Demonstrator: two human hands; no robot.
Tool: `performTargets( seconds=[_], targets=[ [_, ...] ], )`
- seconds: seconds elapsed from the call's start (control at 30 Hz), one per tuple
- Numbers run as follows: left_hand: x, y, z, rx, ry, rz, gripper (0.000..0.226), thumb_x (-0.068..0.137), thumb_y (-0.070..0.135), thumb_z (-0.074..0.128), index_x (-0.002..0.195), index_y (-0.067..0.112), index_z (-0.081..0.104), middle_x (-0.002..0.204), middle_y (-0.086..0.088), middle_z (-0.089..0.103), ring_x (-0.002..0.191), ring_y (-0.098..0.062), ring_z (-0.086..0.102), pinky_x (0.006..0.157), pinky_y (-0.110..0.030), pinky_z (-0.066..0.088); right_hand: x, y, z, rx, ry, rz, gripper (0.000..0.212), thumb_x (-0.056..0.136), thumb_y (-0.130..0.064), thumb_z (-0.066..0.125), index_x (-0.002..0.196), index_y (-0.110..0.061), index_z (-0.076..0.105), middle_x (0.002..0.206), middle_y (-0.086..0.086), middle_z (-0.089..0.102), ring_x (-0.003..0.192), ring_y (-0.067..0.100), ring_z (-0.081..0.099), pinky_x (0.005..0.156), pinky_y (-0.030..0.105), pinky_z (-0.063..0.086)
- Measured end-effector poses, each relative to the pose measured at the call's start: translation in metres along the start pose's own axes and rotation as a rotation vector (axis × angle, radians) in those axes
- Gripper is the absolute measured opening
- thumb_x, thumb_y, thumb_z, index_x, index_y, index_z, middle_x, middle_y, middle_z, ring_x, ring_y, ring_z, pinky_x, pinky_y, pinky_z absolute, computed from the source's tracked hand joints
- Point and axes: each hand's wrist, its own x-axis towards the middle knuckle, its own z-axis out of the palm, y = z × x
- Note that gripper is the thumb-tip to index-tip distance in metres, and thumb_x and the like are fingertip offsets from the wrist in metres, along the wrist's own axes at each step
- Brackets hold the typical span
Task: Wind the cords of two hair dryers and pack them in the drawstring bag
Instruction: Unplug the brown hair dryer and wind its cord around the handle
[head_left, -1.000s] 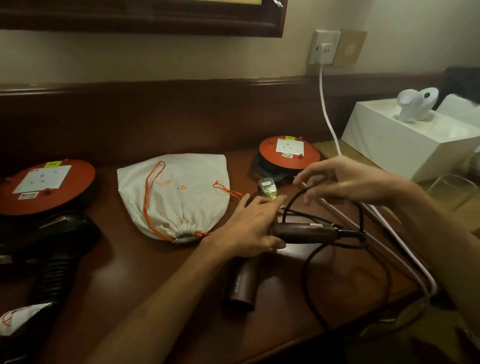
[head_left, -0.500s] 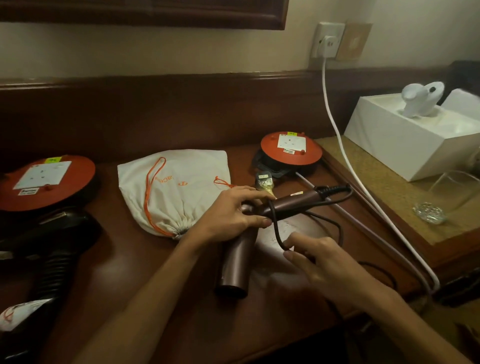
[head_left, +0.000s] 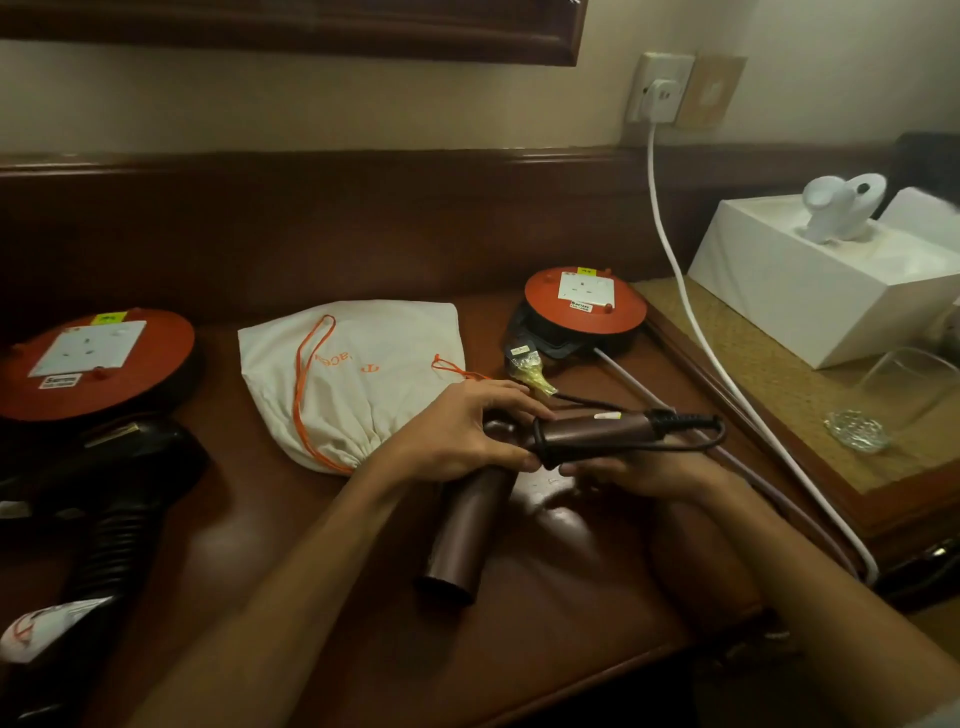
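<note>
Our left hand grips the brown hair dryer at the bend where the barrel meets the handle, with the fingers curled over the top. Our right hand is under the handle, palm up, and it holds the black cord against the handle from below; the fingertips are partly hidden. One turn of the cord goes around the handle near our left hand, and one loop sticks out past the handle's end to the right. The barrel points toward us and its open end rests on the desk.

Just behind our left hand lies the cream drawstring bag with orange strings, flat on the desk, its gathered mouth toward us. To the right of the bag a plug in a yellowish wrap lies beside a red cord reel. A second red cord reel is at the far left, and in front of it lies the black hair dryer, well apart from our hands. A white cable runs down from the wall socket along the right edge of the desk. On the lower side surface at the right stands a white box.
</note>
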Motion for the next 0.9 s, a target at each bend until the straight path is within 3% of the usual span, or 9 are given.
performTargets(
  seconds=[0.07, 0.1, 0.2, 0.33, 0.4, 0.53, 0.63, 0.8, 0.9],
  targets=[
    [0.003, 0.004, -0.001, 0.084, -0.087, -0.016, 0.052, 0.075, 0.021, 0.09, 0.124, 0.024, 0.074, 0.13, 0.007, 0.065, 0.121, 0.003, 0.056, 0.096, -0.007, 0.04, 0.013, 0.001, -0.014, -0.078, -0.082, 0.035, 0.015, 0.085, -0.025, 0.076, 0.085, -0.036, 0.067, 0.084, 0.001, 0.069, 0.072, 0.013, 0.064, 0.075, 0.028, 0.057],
    [0.004, 0.008, 0.0, 0.142, -0.129, -0.033, 0.053, 0.075, 0.024, 0.09, 0.126, 0.025, 0.073, 0.132, 0.005, 0.065, 0.12, -0.002, 0.055, 0.095, -0.008, 0.038, 0.02, 0.001, -0.018, -0.108, -0.109, 0.03, 0.008, 0.081, -0.027, 0.077, 0.076, -0.027, 0.071, 0.075, 0.004, 0.068, 0.066, 0.018, 0.061, 0.068, 0.035, 0.055],
    [0.008, 0.016, 0.008, 0.294, -0.206, -0.061, 0.063, 0.077, 0.034, 0.088, 0.134, 0.024, 0.064, 0.129, 0.005, 0.066, 0.113, -0.007, 0.047, 0.093, -0.024, 0.033, 0.03, -0.014, -0.033, -0.074, -0.109, -0.02, 0.039, 0.086, -0.033, 0.078, 0.072, 0.002, 0.067, 0.062, 0.008, 0.055, 0.058, 0.018, 0.047, 0.055, 0.028, 0.038],
    [0.011, 0.015, 0.014, 0.289, -0.202, -0.159, 0.076, 0.078, 0.038, 0.087, 0.143, 0.027, 0.05, 0.13, 0.004, 0.064, 0.121, -0.015, 0.042, 0.099, -0.039, 0.038, 0.021, -0.048, -0.047, -0.08, -0.114, -0.109, 0.027, 0.094, -0.029, 0.069, 0.078, -0.006, 0.072, 0.068, 0.0, 0.063, 0.06, 0.008, 0.055, 0.057, 0.018, 0.045],
    [0.011, 0.017, 0.013, 0.307, -0.198, -0.134, 0.073, 0.079, 0.037, 0.086, 0.142, 0.029, 0.052, 0.128, 0.003, 0.063, 0.112, -0.01, 0.044, 0.094, -0.036, 0.038, 0.017, -0.06, -0.044, -0.14, -0.125, -0.131, 0.024, 0.099, -0.024, 0.061, 0.082, -0.012, 0.073, 0.073, 0.001, 0.067, 0.065, 0.014, 0.06, 0.061, 0.023, 0.048],
    [0.013, 0.026, 0.014, 0.313, -0.19, -0.058, 0.056, 0.081, 0.028, 0.086, 0.133, 0.027, 0.066, 0.111, 0.001, 0.069, 0.088, 0.001, 0.051, 0.072, -0.011, 0.035, -0.003, -0.073, -0.047, -0.141, -0.137, -0.106, 0.022, 0.1, -0.022, 0.057, 0.089, -0.012, 0.074, 0.083, 0.017, 0.07, 0.075, 0.038, 0.062, 0.064, 0.049, 0.049],
    [0.014, 0.029, 0.014, 0.342, -0.192, -0.061, 0.05, 0.081, 0.03, 0.086, 0.128, 0.027, 0.071, 0.114, -0.003, 0.072, 0.098, -0.012, 0.056, 0.074, -0.02, 0.038, -0.023, -0.084, -0.049, -0.24, -0.196, -0.073, 0.021, 0.098, -0.019, 0.054, 0.093, -0.011, 0.073, 0.085, 0.015, 0.07, 0.076, 0.035, 0.063, 0.067, 0.051, 0.051],
    [0.006, 0.023, 0.016, 0.259, -0.101, -0.071, 0.054, 0.081, 0.028, 0.085, 0.133, 0.029, 0.068, 0.125, -0.005, 0.066, 0.106, -0.011, 0.051, 0.076, -0.01, 0.04, -0.053, -0.095, -0.033, -0.371, -0.052, 0.025, 0.017, 0.1, -0.024, 0.051, 0.089, -0.021, 0.064, 0.079, 0.003, 0.066, 0.068, 0.026, 0.063, 0.061, 0.049, 0.054],
    [0.004, 0.02, 0.014, 0.246, 0.01, -0.097, 0.054, 0.077, 0.03, 0.089, 0.128, 0.03, 0.072, 0.114, -0.005, 0.069, 0.105, -0.016, 0.061, 0.09, -0.026, 0.052, -0.075, -0.096, -0.024, -0.309, 0.1, 0.017, 0.018, 0.101, -0.026, 0.049, 0.106, -0.029, 0.066, 0.088, 0.0, 0.068, 0.072, 0.023, 0.066, 0.064, 0.05, 0.056]
  ],
)
